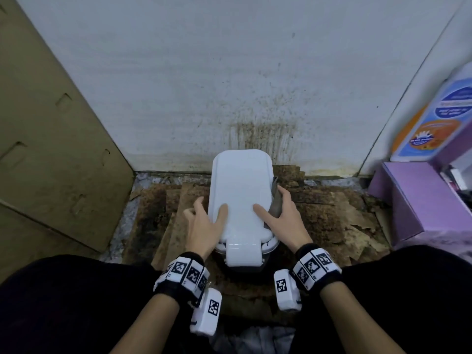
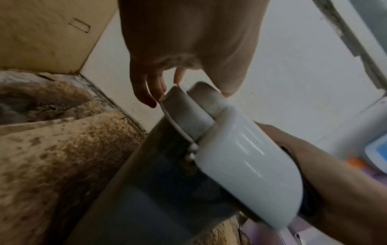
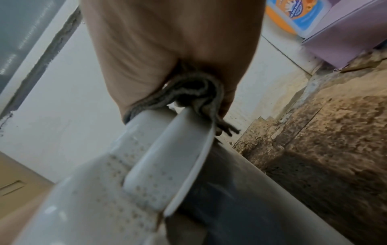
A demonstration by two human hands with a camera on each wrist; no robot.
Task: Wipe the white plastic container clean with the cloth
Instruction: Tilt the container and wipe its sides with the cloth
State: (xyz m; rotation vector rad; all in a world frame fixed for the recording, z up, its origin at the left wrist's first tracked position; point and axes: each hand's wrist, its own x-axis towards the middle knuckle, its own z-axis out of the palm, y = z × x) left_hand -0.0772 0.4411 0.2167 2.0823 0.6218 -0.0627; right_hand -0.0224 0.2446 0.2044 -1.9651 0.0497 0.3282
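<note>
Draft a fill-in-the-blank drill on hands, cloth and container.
1. The crumpled grey cloth is held by the ___ hand.
2. The white plastic container has its lid ___.
3. The left hand rests its thumb on the container's ___.
4. The purple cardboard box sits to the container's ___.

Answers: right; closed; lid; right

The right hand [image 1: 282, 215] hides most of the cloth [image 1: 275, 203]. The container [image 1: 240, 195] walls below its lid are perhaps dark; blur prevents telling.
</note>
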